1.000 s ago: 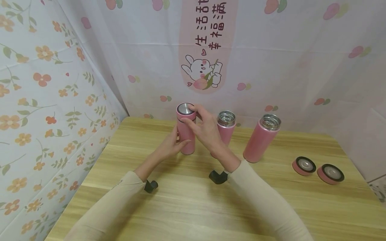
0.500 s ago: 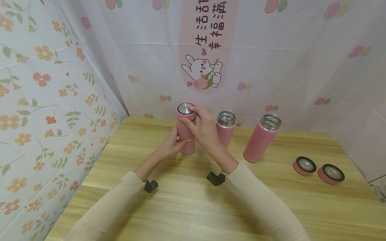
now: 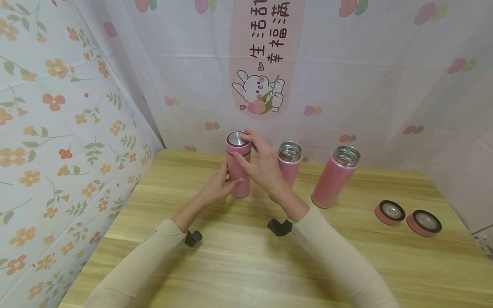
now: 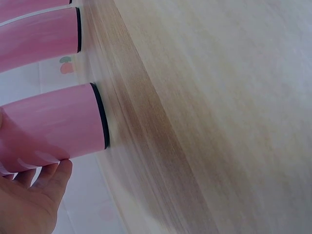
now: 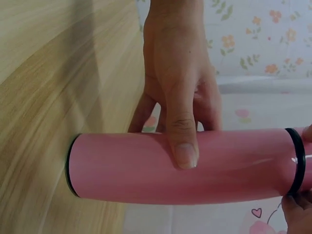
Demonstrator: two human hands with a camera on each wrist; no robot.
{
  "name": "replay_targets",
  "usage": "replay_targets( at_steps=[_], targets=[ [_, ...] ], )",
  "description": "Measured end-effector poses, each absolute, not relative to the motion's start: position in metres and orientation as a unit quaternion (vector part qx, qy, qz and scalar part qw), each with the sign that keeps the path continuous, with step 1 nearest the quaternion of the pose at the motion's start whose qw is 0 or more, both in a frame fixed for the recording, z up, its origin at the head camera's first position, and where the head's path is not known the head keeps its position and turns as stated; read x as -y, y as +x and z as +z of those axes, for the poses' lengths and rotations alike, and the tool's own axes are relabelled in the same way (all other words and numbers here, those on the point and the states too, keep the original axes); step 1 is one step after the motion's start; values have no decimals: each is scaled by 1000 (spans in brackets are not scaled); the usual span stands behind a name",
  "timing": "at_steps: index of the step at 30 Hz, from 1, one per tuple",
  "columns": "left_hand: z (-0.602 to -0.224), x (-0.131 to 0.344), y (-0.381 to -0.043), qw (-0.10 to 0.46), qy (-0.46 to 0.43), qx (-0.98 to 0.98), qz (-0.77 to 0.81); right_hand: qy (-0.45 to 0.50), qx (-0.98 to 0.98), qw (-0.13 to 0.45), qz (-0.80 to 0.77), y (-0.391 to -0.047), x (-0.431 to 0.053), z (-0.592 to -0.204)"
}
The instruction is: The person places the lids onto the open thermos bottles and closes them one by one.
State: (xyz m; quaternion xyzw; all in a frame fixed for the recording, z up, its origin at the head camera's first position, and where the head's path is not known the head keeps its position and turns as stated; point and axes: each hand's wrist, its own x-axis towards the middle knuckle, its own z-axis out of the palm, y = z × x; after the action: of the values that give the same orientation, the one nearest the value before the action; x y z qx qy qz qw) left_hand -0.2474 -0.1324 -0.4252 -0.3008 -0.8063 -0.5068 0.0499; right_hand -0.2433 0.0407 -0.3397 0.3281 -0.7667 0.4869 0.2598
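Note:
Toward the back of the table, a pink thermos bottle [image 3: 236, 169] stands upright with a steel-topped pink lid [image 3: 237, 139] on it. My left hand [image 3: 215, 185] grips the bottle's body, thumb in front and fingers behind; the right wrist view shows this left hand [image 5: 178, 73] around the middle of the bottle [image 5: 131, 168]. With thumb and fingers my right hand [image 3: 265, 167] holds the lid by its side. In the left wrist view the base of the bottle [image 4: 58, 122] rests on the tabletop.
Two lidless pink bottles with steel mouths, a nearer one [image 3: 289, 169] and a further one [image 3: 333, 182], stand to the right. Two pink lids, one left [image 3: 390, 213] and one right [image 3: 424, 223], lie inside up on the wooden table [image 3: 239, 265]. A printed curtain [image 3: 185, 64] hangs behind.
My right wrist swings slightly left and then back right, with its fingers still at the lid. The left hand and the bottle stay in place.

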Motion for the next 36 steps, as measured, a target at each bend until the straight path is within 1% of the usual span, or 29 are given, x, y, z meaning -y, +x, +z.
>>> replay_targets(
  at_steps=[4,6,11,13,18,22,25,31,36],
  targets=[
    [-425,132,-248,52,-303,804,-510,343,764,247,488,-243,-44,-338],
    [-418,131,-243,47,-302,802,-513,345,763,242,489,-243,-44,-338],
    [-419,131,-244,42,-297,806,-510,353,743,236,517,-224,-43,-318],
    [-426,131,-249,47,-296,809,-506,361,729,234,532,-217,-43,-312],
    [-414,129,-240,46,-301,802,-514,365,718,229,546,-230,-43,-322],
    [-398,127,-229,38,-300,800,-519,343,737,224,537,-241,-43,-332],
    [-394,126,-227,36,-294,802,-519,327,745,221,538,-244,-42,-335],
    [-393,126,-226,27,-285,800,-527,318,743,228,543,-242,-40,-333],
    [-393,126,-226,26,-285,798,-530,308,729,227,568,-229,-39,-319]
  ],
)
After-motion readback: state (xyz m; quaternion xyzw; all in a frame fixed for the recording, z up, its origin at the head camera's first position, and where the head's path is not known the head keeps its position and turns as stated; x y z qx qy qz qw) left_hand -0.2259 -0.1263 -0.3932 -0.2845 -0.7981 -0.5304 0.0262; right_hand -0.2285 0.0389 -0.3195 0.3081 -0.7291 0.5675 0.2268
